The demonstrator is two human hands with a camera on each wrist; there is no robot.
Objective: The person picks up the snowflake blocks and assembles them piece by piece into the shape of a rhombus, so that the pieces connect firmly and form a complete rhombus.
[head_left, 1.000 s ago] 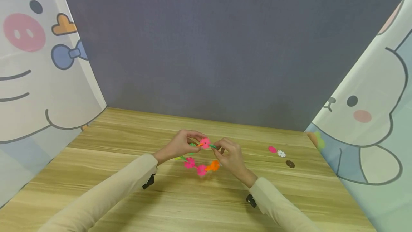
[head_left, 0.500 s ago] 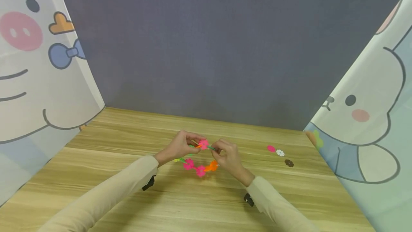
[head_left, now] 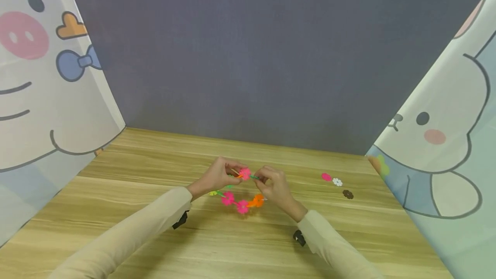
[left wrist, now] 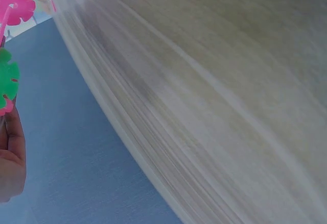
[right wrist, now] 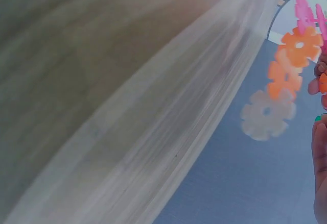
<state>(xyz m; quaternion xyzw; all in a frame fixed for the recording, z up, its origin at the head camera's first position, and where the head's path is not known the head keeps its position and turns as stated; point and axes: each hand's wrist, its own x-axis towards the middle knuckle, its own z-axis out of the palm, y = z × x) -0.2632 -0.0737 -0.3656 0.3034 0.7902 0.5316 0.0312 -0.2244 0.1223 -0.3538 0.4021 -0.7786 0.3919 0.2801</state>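
My left hand (head_left: 217, 178) pinches a pink flower-shaped interlocking disc (head_left: 245, 173) between thumb and fingertips, with an orange disc (head_left: 238, 176) beside it. From the right, my right hand (head_left: 275, 186) pinches a green interlocking disc (head_left: 254, 177), seen edge-on against the pink one. Below both hands curves a chain of linked discs, including a pink disc (head_left: 227, 198), another pink disc (head_left: 242, 206) and an orange disc (head_left: 258, 200). The right wrist view shows a whitish translucent disc (right wrist: 266, 114) at the chain's end. In the left wrist view, a green disc (left wrist: 7, 73) appears above a hand.
On the wooden table (head_left: 186, 240), a loose pink disc (head_left: 326, 177), a white disc (head_left: 337, 182) and a brown disc (head_left: 348, 194) lie at the right. A dark grey panel (head_left: 248, 55) stands behind, with printed cartoon sheets on both sides. Sleeves block much of the wrist views.
Both hands stay joined at the pink and green discs with hardly any motion. The head view has shifted slightly, and the hanging chain sways a little.
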